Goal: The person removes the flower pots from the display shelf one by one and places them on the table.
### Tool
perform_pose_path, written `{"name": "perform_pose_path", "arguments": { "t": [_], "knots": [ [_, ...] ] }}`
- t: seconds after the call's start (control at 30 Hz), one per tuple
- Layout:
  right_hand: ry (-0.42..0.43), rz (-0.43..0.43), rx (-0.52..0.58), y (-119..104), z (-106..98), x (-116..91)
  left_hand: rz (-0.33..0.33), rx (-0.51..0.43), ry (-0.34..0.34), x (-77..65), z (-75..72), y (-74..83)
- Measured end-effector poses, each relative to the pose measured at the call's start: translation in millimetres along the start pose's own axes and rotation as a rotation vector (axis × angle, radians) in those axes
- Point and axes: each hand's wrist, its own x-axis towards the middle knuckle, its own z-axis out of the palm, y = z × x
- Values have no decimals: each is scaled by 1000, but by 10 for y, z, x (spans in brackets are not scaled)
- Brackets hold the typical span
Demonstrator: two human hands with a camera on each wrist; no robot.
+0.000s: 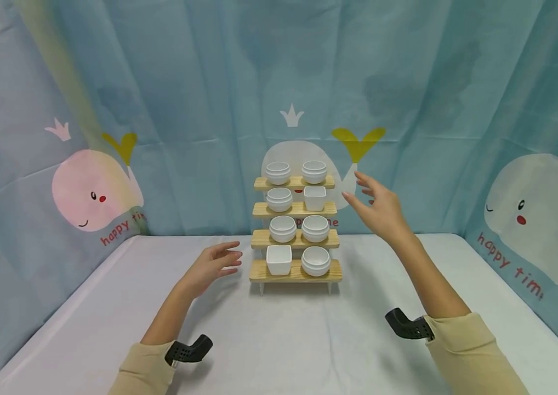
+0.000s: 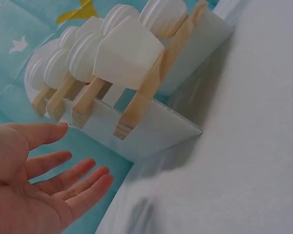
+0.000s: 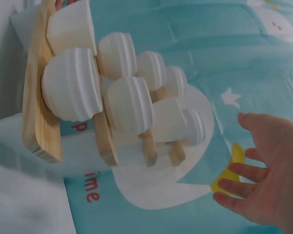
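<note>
A four-tier stand with wooden shelves point(image 1: 295, 271) and clear side supports bears several small white bowls, two on each tier. Most are round and ridged, like the bowl point(image 1: 315, 261) at the bottom right. One square bowl point(image 1: 279, 259) sits at the bottom left, another square bowl point(image 1: 315, 198) at the right of the second tier from the top. My left hand point(image 1: 212, 266) hovers left of the lower tiers, fingers extended and apart from the stand. Right of the upper tiers, my right hand point(image 1: 377, 206) is raised with spread fingers, touching nothing. Both wrist views show empty palms.
A white cloth point(image 1: 289, 340) covers the table under the stand. Behind and at both sides hangs a blue curtain point(image 1: 185, 109) printed with whales and crowns. Black curved wrist mounts point(image 1: 190, 349) stick out from both beige sleeves point(image 1: 473, 351).
</note>
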Motion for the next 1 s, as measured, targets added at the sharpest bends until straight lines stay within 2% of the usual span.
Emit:
{"name": "perform_pose_path", "arguments": {
  "t": [0.43, 0.67, 1.0],
  "knots": [
    [-5, -36, 57, -205, 76, 163, -26, -24, 11, 18, 110, -82],
    [-7, -50, 75, -290, 139, 245, -14, -43, 2, 37, 138, -102],
    [-50, -44, 112, -419, 290, 408, -32, -93, -1, 31, 131, -158]
  ]
}}
